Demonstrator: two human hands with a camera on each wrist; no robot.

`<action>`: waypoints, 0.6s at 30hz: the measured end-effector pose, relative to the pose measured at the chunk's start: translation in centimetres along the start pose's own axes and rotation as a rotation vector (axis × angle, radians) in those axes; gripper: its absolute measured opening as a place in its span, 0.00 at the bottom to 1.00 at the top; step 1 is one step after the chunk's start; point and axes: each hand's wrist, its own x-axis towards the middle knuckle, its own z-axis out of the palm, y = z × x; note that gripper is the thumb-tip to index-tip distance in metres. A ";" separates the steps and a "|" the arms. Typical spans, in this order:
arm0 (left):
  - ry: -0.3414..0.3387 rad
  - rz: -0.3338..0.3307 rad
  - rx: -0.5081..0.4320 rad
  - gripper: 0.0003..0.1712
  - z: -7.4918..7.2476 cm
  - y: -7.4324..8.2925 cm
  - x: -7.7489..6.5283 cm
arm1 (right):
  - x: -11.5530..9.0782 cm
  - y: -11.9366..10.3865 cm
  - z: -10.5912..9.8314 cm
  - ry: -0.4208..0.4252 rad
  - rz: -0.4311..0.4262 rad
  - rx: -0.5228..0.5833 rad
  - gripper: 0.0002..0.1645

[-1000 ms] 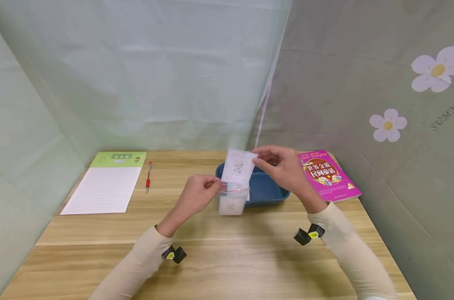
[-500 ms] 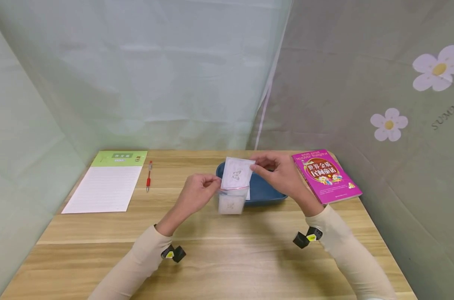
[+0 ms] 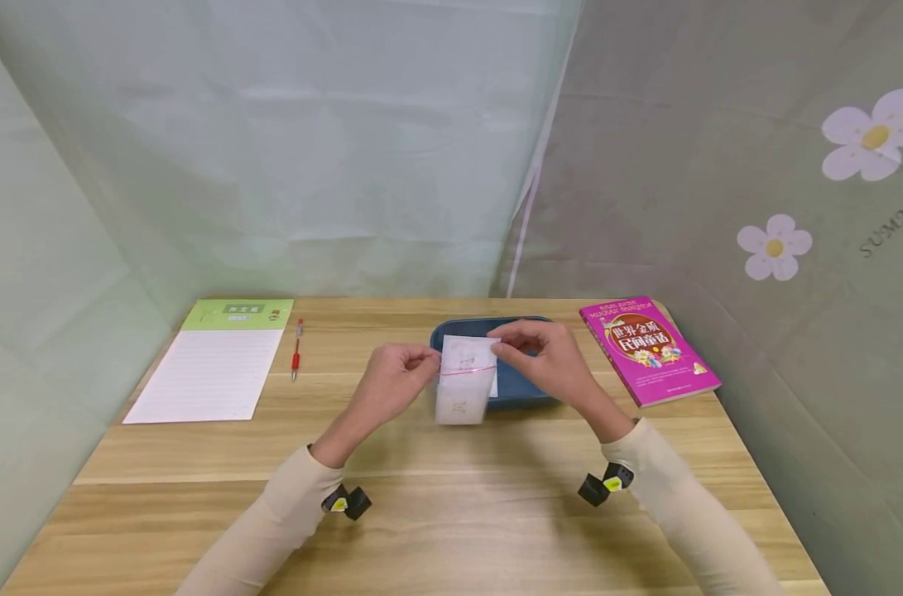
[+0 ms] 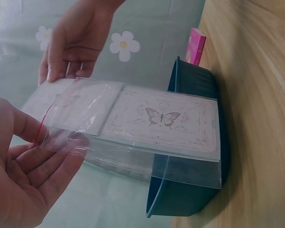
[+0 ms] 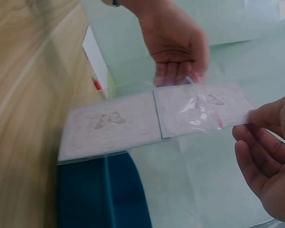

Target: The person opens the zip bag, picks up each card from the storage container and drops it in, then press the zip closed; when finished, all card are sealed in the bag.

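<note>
My left hand (image 3: pixel 397 379) pinches the side of a clear zip-lock bag (image 4: pixel 111 151) at its red-lined mouth. Inside the bag lies a white card (image 4: pixel 164 121) with a gold butterfly and an ornate border. My right hand (image 3: pixel 544 356) pinches the upper right corner of a second butterfly card (image 3: pixel 462 349), whose lower part is within the bag mouth and overlaps the first card in the right wrist view. Bag and cards stand in front of a dark blue bin (image 3: pixel 525 389), overlapping its left part in the head view. A white piece shows behind the bag's right edge.
On the wooden table (image 3: pixel 451 513), a lined writing pad (image 3: pixel 205 372) with a green header and a red pen (image 3: pixel 296 352) lie at left. A magenta book (image 3: pixel 648 352) lies at right. Fabric curtains (image 3: pixel 309 165) enclose the back and sides.
My right hand has moved down and slightly left, sliding the upper card deeper into the bag. The left hand holds the bag in nearly the same place.
</note>
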 end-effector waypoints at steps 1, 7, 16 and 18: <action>0.000 0.001 -0.001 0.11 0.0 0.0 0.0 | -0.1 0.1 0.1 0.000 -0.004 0.003 0.09; 0.006 0.007 0.001 0.12 0.0 -0.1 0.1 | -0.7 0.9 0.9 -0.009 -0.031 0.007 0.08; 0.014 0.010 0.009 0.12 0.0 -0.1 0.0 | -1.1 1.0 1.1 -0.022 -0.021 -0.002 0.08; 0.009 0.014 0.003 0.12 0.0 0.0 0.1 | -1.1 1.0 1.1 -0.029 -0.020 -0.001 0.09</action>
